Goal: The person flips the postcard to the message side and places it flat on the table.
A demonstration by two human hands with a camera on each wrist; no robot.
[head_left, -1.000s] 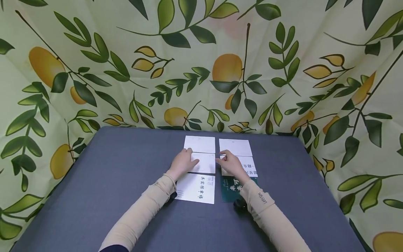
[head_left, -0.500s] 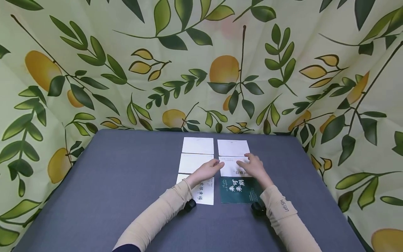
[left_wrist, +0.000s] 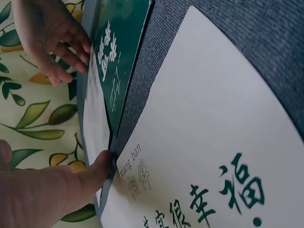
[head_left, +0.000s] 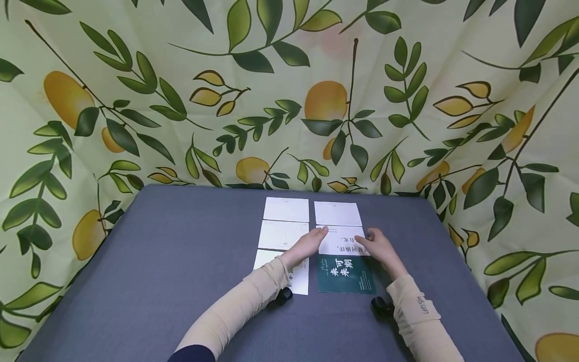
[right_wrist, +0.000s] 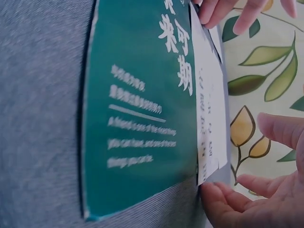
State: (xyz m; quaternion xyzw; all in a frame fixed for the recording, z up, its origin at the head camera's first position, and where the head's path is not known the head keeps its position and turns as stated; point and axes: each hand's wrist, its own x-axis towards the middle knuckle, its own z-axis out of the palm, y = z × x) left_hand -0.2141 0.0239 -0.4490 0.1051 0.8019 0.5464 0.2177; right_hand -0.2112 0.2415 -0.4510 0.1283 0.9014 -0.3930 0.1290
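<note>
Left hand (head_left: 306,245) and right hand (head_left: 382,251) with fingers loosely extended, gripping nothing, at opposite edges of a white printed card (head_left: 341,242), right of frame centre, on a blue-grey counter (head_left: 181,251), green card (head_left: 346,281) just below.

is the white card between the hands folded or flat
Flat: the head view shows the white card lying on the table, no fold visible.

Desk (head_left: 181,251) covered in grey-blue cloth, weave coarse in both wrist views. Pale backdrop (head_left: 280,60) rises behind the far edge, wraps past both far corners, runs down beside left and right edges. Print: green leaves (head_left: 407,75), dark stems, orange-yellow fruit (head_left: 325,100). Creases at right; faint pink patch (head_left: 332,42) high, above far edge. Light soft, fairly even.
</note>
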